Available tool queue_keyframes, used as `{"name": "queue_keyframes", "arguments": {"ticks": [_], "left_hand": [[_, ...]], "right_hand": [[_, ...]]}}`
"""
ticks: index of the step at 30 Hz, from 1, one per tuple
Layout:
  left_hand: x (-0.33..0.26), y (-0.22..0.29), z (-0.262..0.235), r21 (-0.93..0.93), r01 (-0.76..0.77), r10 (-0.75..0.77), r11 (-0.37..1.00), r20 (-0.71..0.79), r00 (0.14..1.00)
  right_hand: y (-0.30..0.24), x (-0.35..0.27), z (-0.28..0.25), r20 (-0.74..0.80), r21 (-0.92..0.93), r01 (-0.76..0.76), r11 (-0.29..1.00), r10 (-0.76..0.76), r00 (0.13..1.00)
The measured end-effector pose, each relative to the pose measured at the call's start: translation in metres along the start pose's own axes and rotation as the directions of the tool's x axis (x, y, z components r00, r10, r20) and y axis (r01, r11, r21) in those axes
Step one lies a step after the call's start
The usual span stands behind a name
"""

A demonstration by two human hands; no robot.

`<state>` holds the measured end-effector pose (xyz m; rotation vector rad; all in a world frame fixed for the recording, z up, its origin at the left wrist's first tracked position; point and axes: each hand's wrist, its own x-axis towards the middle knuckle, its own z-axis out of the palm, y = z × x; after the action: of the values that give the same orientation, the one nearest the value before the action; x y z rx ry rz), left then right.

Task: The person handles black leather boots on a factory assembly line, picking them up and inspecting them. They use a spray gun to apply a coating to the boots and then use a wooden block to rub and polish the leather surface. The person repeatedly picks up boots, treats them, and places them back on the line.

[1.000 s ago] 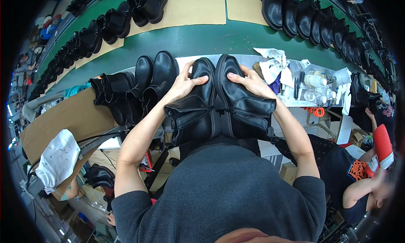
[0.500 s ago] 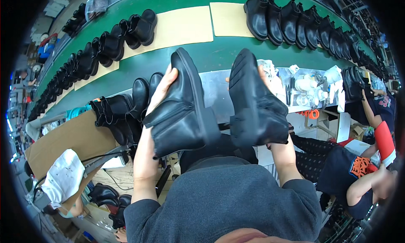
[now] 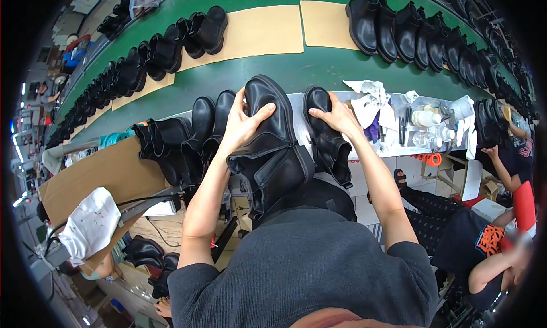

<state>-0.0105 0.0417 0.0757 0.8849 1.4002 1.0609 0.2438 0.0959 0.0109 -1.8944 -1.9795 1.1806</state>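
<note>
My left hand (image 3: 249, 117) grips a black ankle boot (image 3: 272, 157) at its forefoot, the thumb lying across the toe. This boot is tilted, with its upper and opening facing me and its sole edge to the right. A second, matching black ankle boot (image 3: 329, 134) is in my right hand (image 3: 337, 116), lower and farther off. The thumb presses on its toe, and its opening points toward me. Both boots are over the near edge of the metal shelf. The fingers under each boot are mostly hidden.
Rows of black boots (image 3: 395, 29) stand on the green conveyor (image 3: 273, 72) over tan paper sheets (image 3: 256, 32). More boots (image 3: 162, 140) crowd at my left beside cardboard (image 3: 97, 183). Bottles (image 3: 426, 119) and rags (image 3: 370, 97) lie right. People (image 3: 464, 231) work at the right.
The right boot has gone down and away from me, turning from its sole side to show its upper. The left boot has rolled so its upper faces up. The left thumb now crosses the toe.
</note>
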Motion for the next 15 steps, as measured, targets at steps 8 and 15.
{"name": "queue_keyframes", "arguments": {"ticks": [8,15], "left_hand": [[0.000,0.005,0.007,0.431,-0.023,0.083,0.902,-0.120,0.989],[-0.017,0.004,-0.010,0.419,-0.130,0.206,0.898,-0.143,0.968]], "right_hand": [[-0.008,0.026,0.008,0.015,-0.071,-0.036,0.997,0.037,0.999],[-0.074,-0.023,-0.012,0.028,0.203,0.351,0.914,-0.364,0.931]]}}
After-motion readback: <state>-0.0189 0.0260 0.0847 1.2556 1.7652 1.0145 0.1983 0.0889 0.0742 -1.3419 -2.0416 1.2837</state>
